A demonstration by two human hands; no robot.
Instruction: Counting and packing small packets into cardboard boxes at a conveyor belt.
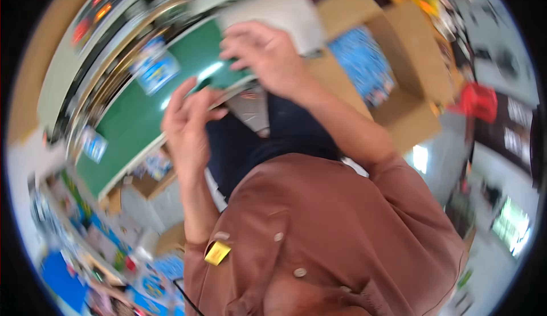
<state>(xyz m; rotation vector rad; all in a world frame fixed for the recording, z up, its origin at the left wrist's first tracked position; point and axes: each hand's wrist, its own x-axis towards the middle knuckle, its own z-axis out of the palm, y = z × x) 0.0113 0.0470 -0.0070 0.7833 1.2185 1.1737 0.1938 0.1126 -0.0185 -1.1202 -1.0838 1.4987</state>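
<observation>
Both hands are raised over the near edge of a green-topped table (pixel 128 119), blurred by motion. My left hand (pixel 188 111) has its fingers apart and bent, and I make out nothing held in it. To its right and farther out is my right hand (pixel 268 56), its fingers loosely curled and spread, also with nothing visible in it. Closest to the left hand on the tabletop lies a blue-and-white packet (pixel 156 72). A white, rounded-corner object (pixel 279 17) sits just beyond the right hand; its kind is unclear.
An open cardboard box (pixel 419 59) stands at the right, holding blue packets (pixel 362 59). Another small packet (pixel 94 144) lies toward the table's left end. A red plastic object (pixel 480 100) is farther right. Below the table edge is a carton (pixel 149 184) with contents.
</observation>
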